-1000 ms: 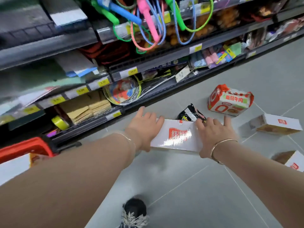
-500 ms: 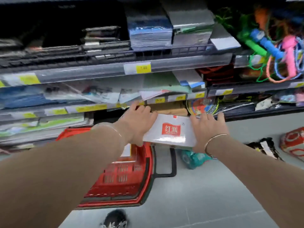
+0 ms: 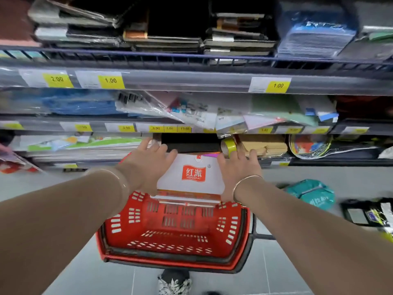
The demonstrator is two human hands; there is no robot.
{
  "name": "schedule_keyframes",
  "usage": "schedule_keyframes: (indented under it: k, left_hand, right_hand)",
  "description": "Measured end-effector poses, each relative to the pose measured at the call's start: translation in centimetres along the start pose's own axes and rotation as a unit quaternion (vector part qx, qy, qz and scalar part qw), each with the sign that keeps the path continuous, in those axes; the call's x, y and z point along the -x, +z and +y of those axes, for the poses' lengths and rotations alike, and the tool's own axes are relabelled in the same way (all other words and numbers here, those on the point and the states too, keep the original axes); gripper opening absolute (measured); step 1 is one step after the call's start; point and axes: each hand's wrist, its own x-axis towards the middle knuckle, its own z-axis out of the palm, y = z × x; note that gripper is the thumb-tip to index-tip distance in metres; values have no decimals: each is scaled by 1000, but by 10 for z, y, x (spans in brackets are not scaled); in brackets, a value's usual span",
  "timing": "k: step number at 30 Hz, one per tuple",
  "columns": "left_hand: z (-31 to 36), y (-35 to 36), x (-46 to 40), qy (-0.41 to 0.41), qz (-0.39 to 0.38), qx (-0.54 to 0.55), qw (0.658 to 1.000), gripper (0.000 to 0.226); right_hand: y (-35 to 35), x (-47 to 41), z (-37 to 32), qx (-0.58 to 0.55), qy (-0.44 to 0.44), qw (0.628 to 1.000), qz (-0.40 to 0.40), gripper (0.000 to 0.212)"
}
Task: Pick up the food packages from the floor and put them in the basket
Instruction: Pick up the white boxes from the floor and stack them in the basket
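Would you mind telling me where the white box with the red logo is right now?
The white box sits mid-frame in the head view, held between the left hand and right hand, above the far end of the red basket.

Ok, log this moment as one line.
white box between left hand and right hand | over red basket | not released | teal bag on floor
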Motion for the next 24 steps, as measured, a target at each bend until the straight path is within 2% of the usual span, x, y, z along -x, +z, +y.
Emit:
schedule_keyframes:
  k: [12, 19, 24]
  left_hand:
    - [-6, 49, -24, -21, -40, 25, 999, 110]
    - [-7, 43, -30, -19, -26, 15, 999, 104]
    - [-3, 47, -35, -37, -11, 39, 998, 100]
  right_hand:
    - [17, -42, -32, -10, -24, 1000, -7, 91]
    - [15, -40, -30, 1, -13, 999, -31, 92]
    - [20, -40, -23, -13, -19, 1000, -14, 98]
